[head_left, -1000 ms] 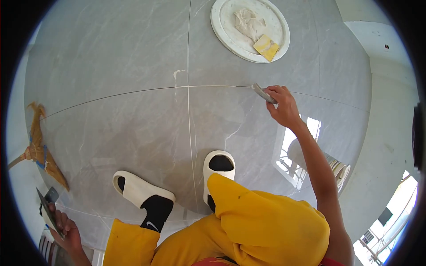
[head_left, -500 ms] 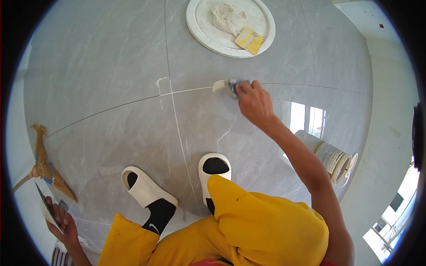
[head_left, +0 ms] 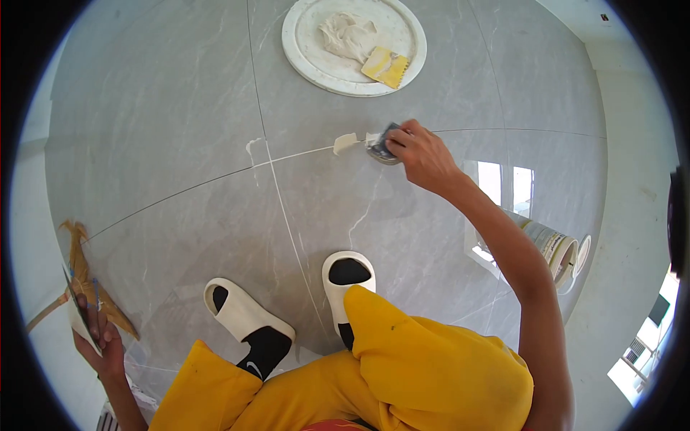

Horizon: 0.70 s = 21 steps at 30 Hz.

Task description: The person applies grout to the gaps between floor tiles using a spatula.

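Note:
My right hand (head_left: 425, 159) grips a dark, paste-smeared scraper (head_left: 381, 148), its edge down at the floor on a tile joint. Just left of the blade, a patch of cream grout (head_left: 346, 144) lies across the joint, with a smaller white smear beside the blade. Further left, the joint (head_left: 302, 153) is filled with white. At the lower left, my left hand (head_left: 104, 341) holds a thin flat plate (head_left: 80, 309), seen nearly edge-on, its pale face turned leftward. I cannot make out what kind of plate it is.
Ahead on the grey tiles sits a round white lid (head_left: 293, 54) bearing a heap of paste (head_left: 346, 36) and a yellow notched spreader (head_left: 386, 67). A bucket (head_left: 543, 241) lies on its side at right. A brown wrapped object (head_left: 80, 266) lies left. My white slides (head_left: 248, 309) stand nearby.
My right hand has moved right along the joint with the scraper, off the cream patch, exposing more of it and a small white smear. The view has shifted slightly. The left hand still holds the plate.

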Each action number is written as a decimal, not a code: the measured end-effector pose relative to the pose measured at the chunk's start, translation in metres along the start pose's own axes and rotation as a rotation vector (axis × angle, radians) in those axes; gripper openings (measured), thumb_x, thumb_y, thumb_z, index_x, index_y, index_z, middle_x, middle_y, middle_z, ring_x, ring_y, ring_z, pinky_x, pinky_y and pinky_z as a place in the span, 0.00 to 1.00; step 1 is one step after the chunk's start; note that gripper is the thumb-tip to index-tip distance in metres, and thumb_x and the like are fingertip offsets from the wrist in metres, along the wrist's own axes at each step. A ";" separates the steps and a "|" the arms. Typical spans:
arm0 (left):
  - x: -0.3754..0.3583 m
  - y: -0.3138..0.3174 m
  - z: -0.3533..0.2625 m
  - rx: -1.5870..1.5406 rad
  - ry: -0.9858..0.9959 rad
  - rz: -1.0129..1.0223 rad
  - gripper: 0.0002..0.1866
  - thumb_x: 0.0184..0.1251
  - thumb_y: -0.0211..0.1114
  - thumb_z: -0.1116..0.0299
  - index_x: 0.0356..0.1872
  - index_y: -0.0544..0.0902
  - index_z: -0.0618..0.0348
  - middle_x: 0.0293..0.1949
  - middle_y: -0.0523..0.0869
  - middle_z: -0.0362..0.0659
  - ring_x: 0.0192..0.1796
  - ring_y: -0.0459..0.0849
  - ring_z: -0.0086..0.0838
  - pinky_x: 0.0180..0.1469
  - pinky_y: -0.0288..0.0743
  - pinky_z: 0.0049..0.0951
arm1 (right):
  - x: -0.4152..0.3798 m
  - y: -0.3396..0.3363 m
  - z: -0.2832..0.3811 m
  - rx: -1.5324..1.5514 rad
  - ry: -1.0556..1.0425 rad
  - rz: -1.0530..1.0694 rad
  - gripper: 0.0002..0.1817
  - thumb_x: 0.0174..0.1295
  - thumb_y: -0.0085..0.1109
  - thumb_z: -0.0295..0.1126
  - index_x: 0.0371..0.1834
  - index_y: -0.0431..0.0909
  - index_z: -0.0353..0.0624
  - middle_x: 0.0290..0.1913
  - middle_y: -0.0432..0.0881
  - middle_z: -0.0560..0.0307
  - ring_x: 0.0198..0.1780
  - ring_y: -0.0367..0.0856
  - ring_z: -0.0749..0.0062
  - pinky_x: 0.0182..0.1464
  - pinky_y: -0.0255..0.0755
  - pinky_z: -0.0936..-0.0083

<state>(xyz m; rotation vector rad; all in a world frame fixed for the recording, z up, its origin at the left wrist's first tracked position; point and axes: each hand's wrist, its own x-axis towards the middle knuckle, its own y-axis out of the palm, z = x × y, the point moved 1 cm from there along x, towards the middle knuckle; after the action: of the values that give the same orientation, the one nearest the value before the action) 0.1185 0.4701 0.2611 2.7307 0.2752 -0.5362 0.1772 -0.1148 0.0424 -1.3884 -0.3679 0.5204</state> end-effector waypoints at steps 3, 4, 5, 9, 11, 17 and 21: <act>0.008 -0.003 0.002 0.057 -0.006 0.092 0.14 0.79 0.42 0.64 0.53 0.66 0.64 0.20 0.66 0.35 0.19 0.64 0.15 0.24 0.72 0.17 | 0.057 0.008 0.028 0.092 -0.288 -0.138 0.09 0.51 0.62 0.25 0.38 0.83 0.41 0.46 0.80 0.64 0.53 0.73 0.68 0.53 0.73 0.73; 0.011 0.000 0.003 0.063 -0.002 0.105 0.14 0.79 0.42 0.64 0.53 0.67 0.65 0.20 0.66 0.35 0.19 0.63 0.15 0.24 0.71 0.17 | 0.070 0.013 0.033 0.094 -0.381 -0.131 0.09 0.52 0.62 0.26 0.38 0.83 0.42 0.47 0.80 0.64 0.54 0.73 0.69 0.54 0.72 0.73; 0.013 0.002 0.004 0.073 0.000 0.091 0.14 0.80 0.42 0.64 0.53 0.67 0.65 0.20 0.66 0.35 0.19 0.63 0.15 0.23 0.70 0.17 | 0.075 0.014 0.032 0.072 -0.375 -0.065 0.11 0.52 0.62 0.25 0.40 0.83 0.43 0.49 0.80 0.64 0.56 0.72 0.69 0.57 0.70 0.72; 0.019 0.004 0.001 0.129 -0.008 0.041 0.16 0.80 0.40 0.63 0.53 0.70 0.64 0.19 0.65 0.35 0.18 0.61 0.15 0.21 0.68 0.16 | 0.058 0.017 0.013 -0.009 -0.337 0.110 0.15 0.52 0.61 0.23 0.45 0.84 0.43 0.52 0.81 0.63 0.60 0.72 0.68 0.63 0.67 0.71; 0.022 -0.008 0.002 0.161 -0.006 0.011 0.16 0.79 0.42 0.62 0.53 0.72 0.62 0.23 0.69 0.36 0.20 0.66 0.16 0.19 0.67 0.16 | 0.028 0.005 -0.019 -0.066 -0.280 0.161 0.15 0.52 0.61 0.22 0.45 0.84 0.42 0.52 0.81 0.63 0.59 0.72 0.68 0.63 0.66 0.70; 0.048 0.069 0.047 0.358 -0.231 0.027 0.18 0.73 0.52 0.61 0.58 0.72 0.57 0.48 0.81 0.40 0.53 0.79 0.26 0.57 0.73 0.30 | -0.029 -0.035 -0.035 0.088 0.015 0.044 0.17 0.44 0.59 0.15 0.40 0.82 0.38 0.47 0.83 0.59 0.50 0.75 0.62 0.52 0.73 0.70; 0.059 0.117 0.095 0.428 -0.364 0.165 0.17 0.73 0.55 0.62 0.58 0.71 0.57 0.46 0.80 0.38 0.47 0.81 0.21 0.44 0.79 0.27 | 0.003 -0.080 0.080 0.510 -0.012 -0.226 0.27 0.37 0.61 0.10 0.47 0.81 0.37 0.51 0.81 0.54 0.50 0.76 0.54 0.49 0.77 0.67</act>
<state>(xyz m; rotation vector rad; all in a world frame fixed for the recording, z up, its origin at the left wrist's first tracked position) 0.1705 0.3345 0.1890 2.9366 -0.1764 -1.1349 0.1477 -0.0548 0.1333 -0.8400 -0.3658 0.3999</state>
